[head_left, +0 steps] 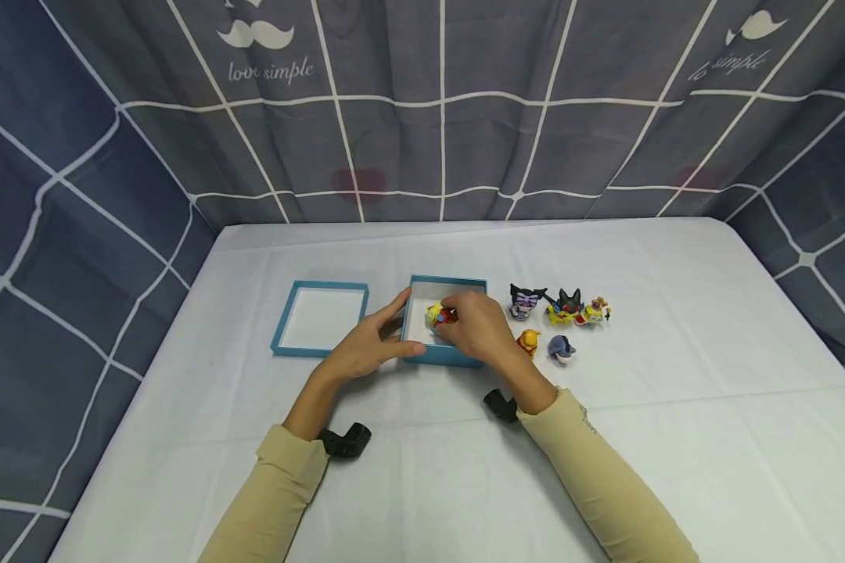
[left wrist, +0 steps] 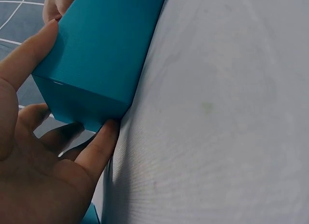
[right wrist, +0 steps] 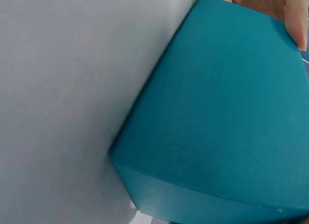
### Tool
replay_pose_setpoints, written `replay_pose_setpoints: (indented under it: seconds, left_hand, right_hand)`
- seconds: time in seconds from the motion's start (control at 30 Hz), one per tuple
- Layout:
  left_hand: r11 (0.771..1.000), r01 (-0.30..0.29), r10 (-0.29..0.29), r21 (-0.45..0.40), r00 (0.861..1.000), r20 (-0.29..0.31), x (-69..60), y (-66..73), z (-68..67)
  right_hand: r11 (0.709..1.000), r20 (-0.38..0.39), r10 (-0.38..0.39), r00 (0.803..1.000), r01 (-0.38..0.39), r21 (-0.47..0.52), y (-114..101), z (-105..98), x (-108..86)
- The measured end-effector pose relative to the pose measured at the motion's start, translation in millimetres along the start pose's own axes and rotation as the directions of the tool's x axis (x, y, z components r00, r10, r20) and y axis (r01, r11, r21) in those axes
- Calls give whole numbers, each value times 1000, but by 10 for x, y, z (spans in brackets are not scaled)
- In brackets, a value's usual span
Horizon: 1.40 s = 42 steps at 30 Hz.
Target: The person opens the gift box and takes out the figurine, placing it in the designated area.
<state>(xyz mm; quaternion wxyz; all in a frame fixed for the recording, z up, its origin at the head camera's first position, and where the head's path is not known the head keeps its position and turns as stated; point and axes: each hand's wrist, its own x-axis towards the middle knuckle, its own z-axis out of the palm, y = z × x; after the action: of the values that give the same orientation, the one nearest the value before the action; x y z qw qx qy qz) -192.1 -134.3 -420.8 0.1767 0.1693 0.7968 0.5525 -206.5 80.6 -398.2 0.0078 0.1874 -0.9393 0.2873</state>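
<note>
An open teal box (head_left: 444, 356) with a white inside stands mid-table. My left hand (head_left: 366, 344) holds its left side, thumb over the near rim and fingers along the left wall. In the left wrist view, the left hand (left wrist: 53, 171) spans a corner of the teal box (left wrist: 96, 55). Reaching down into the box, my right hand (head_left: 475, 324) pinches a small yellow, red and blue figurine (head_left: 436, 315); its fingertips are partly hidden. The right wrist view shows mostly the outer wall of the box (right wrist: 217, 108), with the left hand (right wrist: 265, 4) at its far end.
Left of the box lies a teal-rimmed white lid (head_left: 324, 317). To the right stand a black-and-purple figurine (head_left: 526, 301), a yellow one with a black-eared head (head_left: 566, 306), a yellow crowned one (head_left: 594, 311), an orange-yellow one (head_left: 528, 342) and a blue-grey one (head_left: 561, 349).
</note>
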Motion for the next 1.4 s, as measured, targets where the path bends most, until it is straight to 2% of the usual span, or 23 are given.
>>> replay_pose_setpoints:
  seconds: [0.17, 0.5, 0.8, 1.13, 1.4]
  left_hand:
    - [1000, 0, 0, -2, 1000, 5, 3, 7, -1]
    - [1000, -7, 7, 0, 1000, -1, 2, 11, 1]
    - [1000, 5, -5, 28, 1000, -7, 10, 5, 8]
    - [1000, -7, 7, 14, 1000, -9, 1, 0, 1]
    - [1000, -3, 3, 22, 1000, -10, 7, -2, 3]
  right_hand:
    - [1000, -3, -5, 1000, 5, 26, 9, 1, -3]
    - [1000, -5, -12, 1000, 12, 13, 6, -9, -4]
    - [991, -61, -5, 998, 14, 133, 45, 21, -25]
    - [968, -92, 34, 995, -10, 251, 65, 30, -46]
    - [945, -118, 13, 993, 27, 325, 108, 37, -54]
